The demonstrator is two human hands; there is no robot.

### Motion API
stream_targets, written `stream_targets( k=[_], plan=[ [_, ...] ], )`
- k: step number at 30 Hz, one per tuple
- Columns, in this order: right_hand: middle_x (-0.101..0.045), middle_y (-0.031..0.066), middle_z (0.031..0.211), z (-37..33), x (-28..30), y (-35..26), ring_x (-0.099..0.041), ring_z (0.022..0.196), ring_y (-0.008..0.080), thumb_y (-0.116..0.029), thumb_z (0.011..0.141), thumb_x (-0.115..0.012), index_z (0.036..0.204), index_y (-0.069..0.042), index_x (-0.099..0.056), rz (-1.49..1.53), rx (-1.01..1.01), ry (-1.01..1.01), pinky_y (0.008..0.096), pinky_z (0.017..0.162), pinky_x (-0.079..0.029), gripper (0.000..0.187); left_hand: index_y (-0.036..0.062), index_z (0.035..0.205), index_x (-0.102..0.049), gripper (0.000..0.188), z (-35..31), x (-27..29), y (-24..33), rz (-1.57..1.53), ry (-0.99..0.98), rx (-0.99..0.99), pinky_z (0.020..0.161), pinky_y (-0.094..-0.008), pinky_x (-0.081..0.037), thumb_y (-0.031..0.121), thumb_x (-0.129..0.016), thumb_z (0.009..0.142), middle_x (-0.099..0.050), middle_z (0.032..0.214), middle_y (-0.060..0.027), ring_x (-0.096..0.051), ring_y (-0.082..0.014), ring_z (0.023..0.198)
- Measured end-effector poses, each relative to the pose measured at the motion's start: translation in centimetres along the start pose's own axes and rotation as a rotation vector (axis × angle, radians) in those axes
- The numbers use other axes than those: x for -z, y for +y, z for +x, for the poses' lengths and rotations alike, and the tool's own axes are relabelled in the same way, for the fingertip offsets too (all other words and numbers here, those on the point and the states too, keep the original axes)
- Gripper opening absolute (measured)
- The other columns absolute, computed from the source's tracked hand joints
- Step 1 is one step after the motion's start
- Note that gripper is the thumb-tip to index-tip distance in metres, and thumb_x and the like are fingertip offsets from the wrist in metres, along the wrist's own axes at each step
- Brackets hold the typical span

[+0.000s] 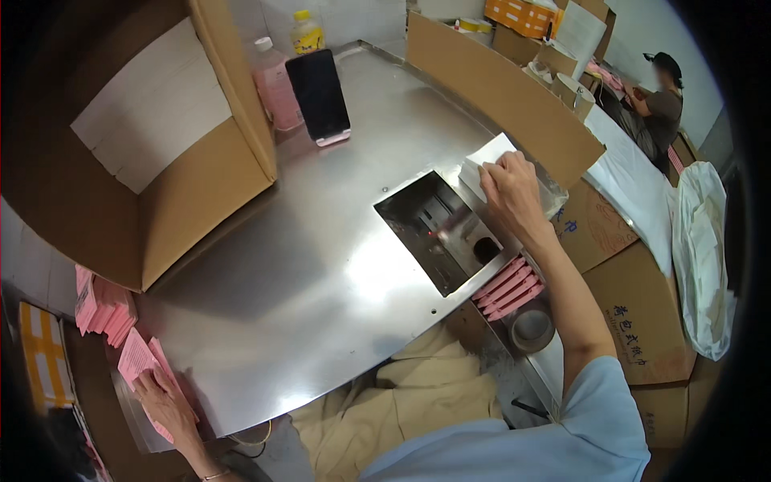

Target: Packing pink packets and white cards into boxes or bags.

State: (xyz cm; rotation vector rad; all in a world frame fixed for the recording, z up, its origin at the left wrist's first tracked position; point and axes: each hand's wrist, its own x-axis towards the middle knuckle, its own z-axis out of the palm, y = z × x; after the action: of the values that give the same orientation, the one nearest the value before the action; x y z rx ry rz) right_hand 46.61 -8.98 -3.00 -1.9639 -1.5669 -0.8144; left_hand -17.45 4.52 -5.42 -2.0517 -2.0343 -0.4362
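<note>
My right hand (516,193) has its fingers curled round a white folded stack of paper tissues (491,157), beside a rectangular opening (418,221) in the steel table (321,337). Clear plastic film (554,199) shows just past that hand. At the table's lower left edge my left hand (165,406) lies with its fingers stretched out on flat pink printed packets (138,357). Behind it sits a bundle of similar pink packets (104,305). Several filled pink packets (510,289) stand in a row below the opening, under my right forearm.
An open cardboard box (201,161) stands at the left. A phone (320,92) on a stand, a pink bottle (277,88) and a yellow-capped bottle (306,32) are behind it. A cardboard flap (498,88) borders the far right; cartons (634,321) stack beyond. Another person (662,112) sits far right.
</note>
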Motion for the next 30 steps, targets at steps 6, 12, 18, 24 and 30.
stream_targets(
  k=[6, 12, 18, 24, 30],
  plan=[
    [-0.053, 0.0111, 0.081, -0.2, -0.5, 1.1, -0.054, 0.084, 0.0284, -0.011, 0.084, -0.066, 0.075, -0.002, -0.063, 0.074, -0.041, -0.009, 0.0416, 0.073, -0.043, 0.014, -0.0007, 0.121, -0.055, 0.029, 1.4, 1.4, -4.7, -0.200, 0.120, -0.214, 0.089, -0.0469, -0.042, 0.008, -0.058, 0.093, -0.055, 0.111, -0.0229, -0.054, -0.0381, 0.102],
    [-0.055, 0.0138, 0.087, -0.3, -0.5, 1.3, -0.054, 0.089, 0.0304, -0.005, 0.081, -0.065, 0.090, 0.000, -0.066, 0.154, -0.072, 0.012, 0.0415, 0.078, -0.045, 0.011, -0.0004, 0.099, -0.054, 0.013, 2.4, 0.9, -3.1, -0.413, -0.029, -0.212, 0.071, -0.0349, -0.045, 0.010, -0.059, 0.094, -0.056, 0.084, -0.0115, -0.054, -0.0232, 0.079],
    [-0.061, 0.0191, 0.117, -0.7, 0.0, -3.1, -0.058, 0.113, 0.0362, 0.001, 0.076, -0.062, 0.119, -0.001, -0.061, 0.382, -0.107, 0.030, 0.0463, 0.094, -0.047, 0.043, 0.0051, 0.104, -0.060, 0.020, -7.4, 2.1, 27.5, -0.737, -0.112, -0.892, 0.083, -0.0435, -0.046, 0.005, -0.066, 0.084, -0.054, 0.096, -0.0145, -0.052, -0.0351, 0.094],
    [-0.060, 0.0185, 0.103, -7.3, 5.1, -18.5, -0.062, 0.104, 0.0379, -0.019, 0.083, -0.059, 0.110, 0.002, -0.061, 0.668, 0.665, -0.069, 0.0653, 0.097, -0.043, 0.034, -0.0018, 0.130, -0.051, 0.072, -6.2, 2.8, 26.0, -0.483, -0.240, -0.885, 0.104, -0.0603, -0.033, 0.028, -0.077, 0.070, -0.030, 0.152, -0.0266, -0.031, -0.0479, 0.139],
    [-0.061, 0.0182, 0.089, -0.3, 0.5, -20.8, -0.062, 0.085, 0.0352, -0.011, 0.077, -0.060, 0.094, 0.002, -0.061, 0.431, 0.578, -0.566, 0.0600, 0.094, -0.044, 0.022, 0.0012, 0.139, -0.041, 0.080, -6.6, 3.2, 30.4, -0.637, -0.084, -0.667, 0.108, -0.0679, -0.018, 0.033, -0.074, 0.073, -0.026, 0.154, -0.0262, -0.023, -0.0492, 0.142]
  ],
)
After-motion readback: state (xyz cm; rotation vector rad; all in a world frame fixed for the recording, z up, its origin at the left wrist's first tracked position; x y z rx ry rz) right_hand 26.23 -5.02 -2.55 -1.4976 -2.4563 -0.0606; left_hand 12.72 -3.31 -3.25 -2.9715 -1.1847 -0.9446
